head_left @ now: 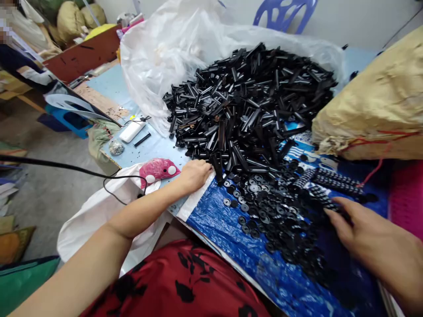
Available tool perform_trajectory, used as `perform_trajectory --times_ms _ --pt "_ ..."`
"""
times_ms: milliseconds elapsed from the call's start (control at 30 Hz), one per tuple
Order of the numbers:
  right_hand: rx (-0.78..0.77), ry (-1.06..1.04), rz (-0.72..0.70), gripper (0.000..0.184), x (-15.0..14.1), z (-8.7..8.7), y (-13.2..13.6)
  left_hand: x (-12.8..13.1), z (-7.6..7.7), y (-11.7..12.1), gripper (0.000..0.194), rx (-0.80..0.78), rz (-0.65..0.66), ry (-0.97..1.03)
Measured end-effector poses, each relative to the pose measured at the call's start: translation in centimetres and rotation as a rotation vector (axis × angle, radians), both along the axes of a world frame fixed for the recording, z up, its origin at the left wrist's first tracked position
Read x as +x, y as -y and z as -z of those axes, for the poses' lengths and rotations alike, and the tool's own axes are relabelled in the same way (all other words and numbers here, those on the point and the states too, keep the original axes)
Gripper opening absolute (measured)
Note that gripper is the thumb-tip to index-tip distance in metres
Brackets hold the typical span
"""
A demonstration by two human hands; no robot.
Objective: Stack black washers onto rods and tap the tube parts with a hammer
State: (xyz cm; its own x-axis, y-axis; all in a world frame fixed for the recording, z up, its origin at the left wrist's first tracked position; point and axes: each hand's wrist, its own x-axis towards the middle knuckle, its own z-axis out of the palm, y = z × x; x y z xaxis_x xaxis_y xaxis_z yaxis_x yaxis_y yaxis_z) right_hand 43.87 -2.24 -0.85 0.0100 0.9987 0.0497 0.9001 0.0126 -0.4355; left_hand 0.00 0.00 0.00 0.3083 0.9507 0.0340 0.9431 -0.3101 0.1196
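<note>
A big heap of black plastic tubes [251, 101] spills from a clear plastic bag [158, 57] onto the table. In front of it lie several small black washers [264, 211] on a blue tarp [238, 251]. My left hand [194, 174] reaches to the near edge of the heap, its fingers touching a black tube [216, 169]; whether it grips it I cannot tell. My right hand [357, 229] rests on the washers at the right, fingertips by a stacked row of black parts [333, 180]. What it holds is hidden.
A tan sack [380, 101] lies at the right with a red string. A white device [132, 130], a pink bag [158, 169] and a black cable [66, 167] sit at the left table edge. A blue chair [284, 13] stands behind. A person sits far left.
</note>
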Motion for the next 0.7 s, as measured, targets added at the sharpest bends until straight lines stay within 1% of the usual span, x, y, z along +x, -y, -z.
perform_trajectory --times_ms 33,67,133,200,233,267,300,367,400,433,467,500,600,667,700 --pt "-0.014 -0.017 0.03 0.069 -0.6 -0.5 1.5 -0.2 -0.2 0.2 0.031 0.018 -0.033 0.025" --pt "-0.039 -0.082 0.071 0.073 -1.4 -0.9 3.0 -0.4 -0.5 0.5 0.032 0.045 -0.072 0.063" --pt "-0.139 -0.364 0.141 0.079 -3.7 -1.3 5.8 -0.5 -1.2 1.1 0.031 0.108 -0.127 0.196" --pt "-0.248 -0.657 0.233 0.083 -6.3 -1.1 7.8 0.2 -2.0 1.8 0.028 0.137 -0.124 0.406" --pt "-0.292 -0.777 0.287 0.085 -7.5 -0.8 8.5 0.7 -2.5 2.2 0.028 0.118 -0.114 0.525" --pt "-0.33 -0.881 0.341 0.086 -8.7 -0.5 9.0 1.3 -2.9 2.6 0.029 0.062 -0.102 0.635" --pt "-0.364 -0.974 0.389 0.088 -9.8 -0.2 9.5 1.8 -3.2 3.1 0.03 -0.038 -0.097 0.724" --pt "-0.434 -1.136 0.436 0.091 -11.3 0.1 10.3 2.6 -3.5 4.1 0.036 -0.368 -0.107 0.858" --pt "-0.469 -1.202 0.428 0.093 -11.8 0.2 10.6 2.9 -3.5 4.6 0.041 -0.547 -0.119 0.921" --pt "-0.5 -1.255 0.399 0.094 -12.2 0.2 10.8 3.0 -3.4 5.1 0.045 -0.691 -0.133 0.988" --pt "-0.524 -1.299 0.358 0.096 -12.4 0.1 11.0 3.1 -3.1 5.5 0.046 -0.785 -0.15 1.063" --pt "-0.537 -1.33 0.318 0.096 -12.5 0.1 11.2 3.1 -2.9 5.9 0.045 -0.826 -0.169 1.149" --pt "-0.536 -1.351 0.267 0.087 -12.5 -0.2 11.4 3.5 -2.2 6.9 0.042 -0.807 -0.241 1.366" --pt "-0.51 -1.257 0.265 0.084 -12.4 -0.1 11.6 4.0 -2.0 7.5 0.045 -0.811 -0.298 1.412" --pt "-0.479 -1.159 0.273 0.083 -12.4 0.0 11.7 4.2 -2.0 7.8 0.045 -0.813 -0.315 1.398"
